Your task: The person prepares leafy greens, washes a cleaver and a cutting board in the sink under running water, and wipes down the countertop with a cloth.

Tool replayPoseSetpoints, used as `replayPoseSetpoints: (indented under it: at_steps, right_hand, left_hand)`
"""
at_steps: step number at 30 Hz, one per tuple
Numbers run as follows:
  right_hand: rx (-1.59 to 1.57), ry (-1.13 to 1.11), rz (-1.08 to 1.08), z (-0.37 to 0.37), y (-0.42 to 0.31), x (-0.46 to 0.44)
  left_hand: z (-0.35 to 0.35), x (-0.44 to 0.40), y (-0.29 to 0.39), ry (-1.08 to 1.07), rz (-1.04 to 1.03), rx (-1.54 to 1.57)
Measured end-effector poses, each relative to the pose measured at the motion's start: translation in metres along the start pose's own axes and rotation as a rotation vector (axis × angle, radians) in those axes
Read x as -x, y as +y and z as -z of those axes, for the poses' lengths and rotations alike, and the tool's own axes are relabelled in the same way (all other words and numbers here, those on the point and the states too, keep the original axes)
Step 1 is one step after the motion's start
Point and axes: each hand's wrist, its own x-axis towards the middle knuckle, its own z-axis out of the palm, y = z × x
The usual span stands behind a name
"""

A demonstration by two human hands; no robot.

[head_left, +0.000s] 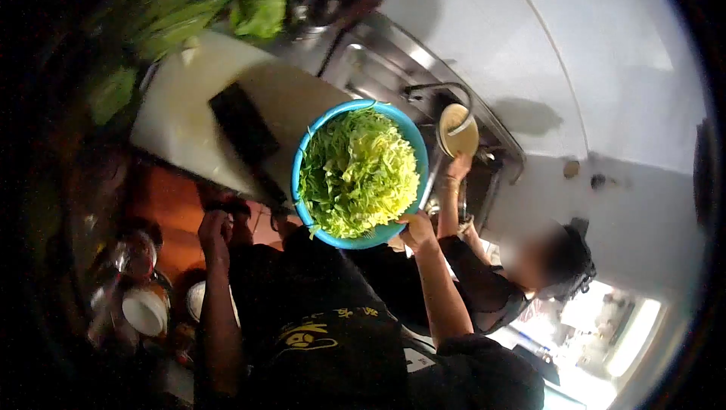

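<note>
1. In the head view, my right hand (416, 230) is closed on the rim of a blue bowl (297, 175), fingers and thumb gripping at its lower right edge.
2. The bowl is in front of me, near the middle of the view, heaped with finely shredded greens (363, 175), darker on the left and pale yellow-green on the right. A few shreds lie over the rim.
3. My left hand (215, 230) hangs well apart from the bowl, fingers curled in; I cannot tell whether it has hold of anything.
4. Nearest that hand is a pale cutting board (174, 122), where a dark, broad-bladed cleaver (243, 122) lies flat, its handle pointing toward the board's near edge.
5. Beyond the board I see leafy greens (259, 10) and, further right, a metal sink (370, 69) with a curved faucet (465, 92).
6. To my right, another person (484, 281) in dark clothing holds a cream-coloured dish (454, 138) by the faucet.
7. Down to my left are white bowls (145, 312), dim and partly blurred; my dark clothing bears a yellow print (306, 338).
</note>
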Motion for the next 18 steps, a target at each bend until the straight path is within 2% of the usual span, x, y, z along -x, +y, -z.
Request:
replayPoseSetpoints:
  at_steps: [1, 3, 5, 6, 7, 8, 9, 12, 14, 15, 17, 18]
  right_hand:
    - [-0.084, -0.073, 0.040, -0.007, 0.006, -0.002]
    - [-0.155, -0.238, 0.057, -0.057, -0.027, 0.026]
    - [0.244, -0.416, 0.394, -0.071, -0.044, 0.031]
    - [0.022, -0.330, 0.009, -0.076, -0.052, 0.028]
    - [0.197, -0.356, 0.156, -0.050, -0.039, 0.003]
    - [0.381, -0.355, 0.313, -0.024, -0.026, -0.021]
    - [0.550, -0.327, 0.468, 0.005, -0.012, -0.047]
    - [0.886, -0.525, 0.693, 0.011, -0.039, -0.063]
    - [1.380, -0.421, 1.075, -0.006, -0.067, -0.043]
    - [1.541, -0.435, 0.850, -0.006, -0.081, -0.042]
    - [1.662, -0.713, 1.066, -0.014, -0.096, -0.060]
    - [1.651, -0.735, 1.218, -0.027, -0.111, -0.044]
  left_hand:
    - [0.006, 0.000, 0.005, 0.044, 0.000, 0.034]
    - [0.009, 0.006, 0.014, 0.069, -0.058, 0.054]
    - [0.014, 0.008, 0.009, 0.082, -0.094, 0.074]
    - [0.020, 0.005, -0.003, 0.107, -0.258, -0.097]
    - [0.008, 0.009, -0.005, 0.123, -0.413, -0.243]
    - [0.001, 0.023, -0.007, 0.241, -0.165, -0.118]
    - [-0.003, 0.030, -0.020, 0.327, -0.581, -0.554]
    - [-0.017, 0.056, -0.043, 0.476, -0.896, -0.952]
    - [-0.024, 0.081, -0.079, 0.702, -0.933, -1.037]
    - [-0.033, 0.095, -0.101, 0.775, -0.849, -0.964]
    - [-0.052, 0.114, -0.137, 0.921, -0.604, -0.587]
    - [-0.063, 0.125, -0.151, 0.985, -0.486, -0.348]
